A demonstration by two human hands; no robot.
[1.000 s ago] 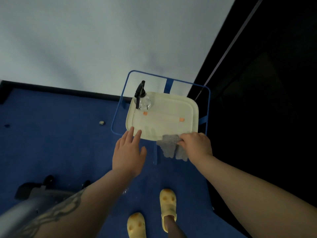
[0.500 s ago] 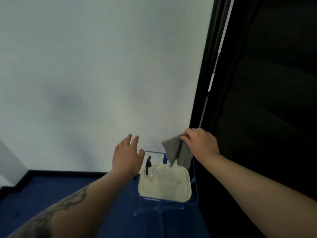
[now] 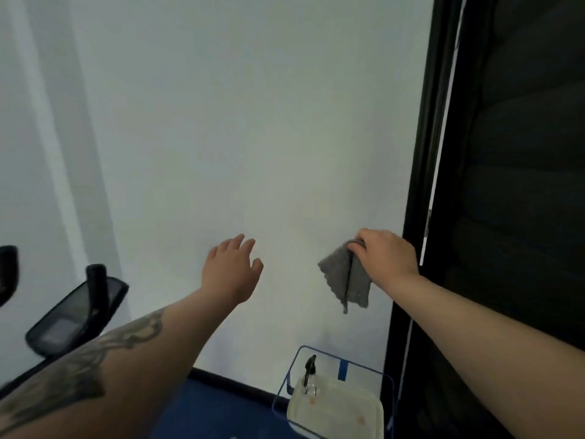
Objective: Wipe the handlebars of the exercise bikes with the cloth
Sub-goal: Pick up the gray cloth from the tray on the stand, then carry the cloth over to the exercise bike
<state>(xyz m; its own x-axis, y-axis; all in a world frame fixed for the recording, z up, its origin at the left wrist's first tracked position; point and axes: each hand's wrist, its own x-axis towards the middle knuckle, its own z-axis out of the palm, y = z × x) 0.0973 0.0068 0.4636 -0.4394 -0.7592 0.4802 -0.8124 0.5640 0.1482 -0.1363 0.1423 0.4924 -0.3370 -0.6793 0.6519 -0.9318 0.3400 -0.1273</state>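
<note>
- Since a second ago, the right hand (image 3: 386, 258) has lifted the limp grey fabric cloth (image 3: 346, 282) off the cream plastic tray (image 3: 340, 413), pinching its top edge.
- Left hand (image 3: 232, 269) hangs spread, holding nothing.
- Light and floppy, the cloth probably wipes better bunched into the palm.
- Black bike handlebar (image 3: 96, 286) waits at far left.

Left hand (image 3: 232, 271) raised before the wall (image 3: 240, 128), right hand (image 3: 384, 259) to its right holding the cloth (image 3: 346, 282), tray (image 3: 340, 416) below on a wire stand (image 3: 285, 388), spray bottle (image 3: 309, 377) in the tray's far left corner, bike console (image 3: 76, 312) at far left.
</note>
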